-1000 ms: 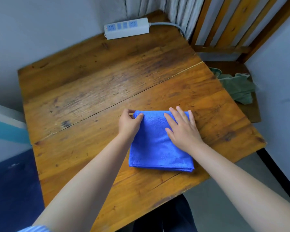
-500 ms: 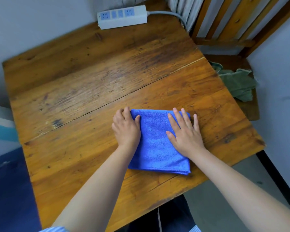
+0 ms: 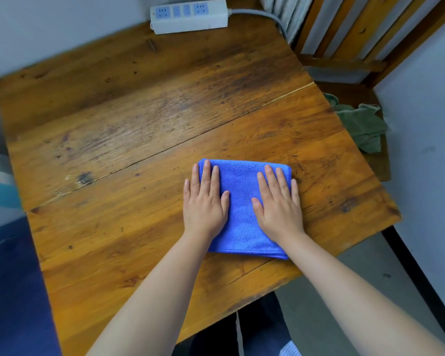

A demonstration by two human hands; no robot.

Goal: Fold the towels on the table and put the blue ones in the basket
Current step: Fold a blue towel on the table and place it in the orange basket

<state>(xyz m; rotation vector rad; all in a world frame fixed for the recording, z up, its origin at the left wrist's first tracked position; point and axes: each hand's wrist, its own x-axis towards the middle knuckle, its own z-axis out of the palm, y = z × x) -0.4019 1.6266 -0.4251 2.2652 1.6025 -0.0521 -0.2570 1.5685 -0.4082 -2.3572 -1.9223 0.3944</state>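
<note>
A blue towel (image 3: 242, 201), folded into a small rectangle, lies on the wooden table (image 3: 129, 140) near its front right edge. My left hand (image 3: 204, 204) presses flat on the towel's left side with straight fingers. On the towel's right side my right hand (image 3: 279, 205) lies flat too, fingers straight and pointing away from me. No basket is in view.
A white power strip (image 3: 189, 15) with a grey cable sits at the table's far edge by the wall. A crumpled green cloth (image 3: 362, 127) lies on a wooden chair seat to the right of the table. Walls stand behind and to the right.
My left hand let go of the towel's far left corner and flattened onto the towel. My right hand stayed flat on the towel's right side. The view shifted.
</note>
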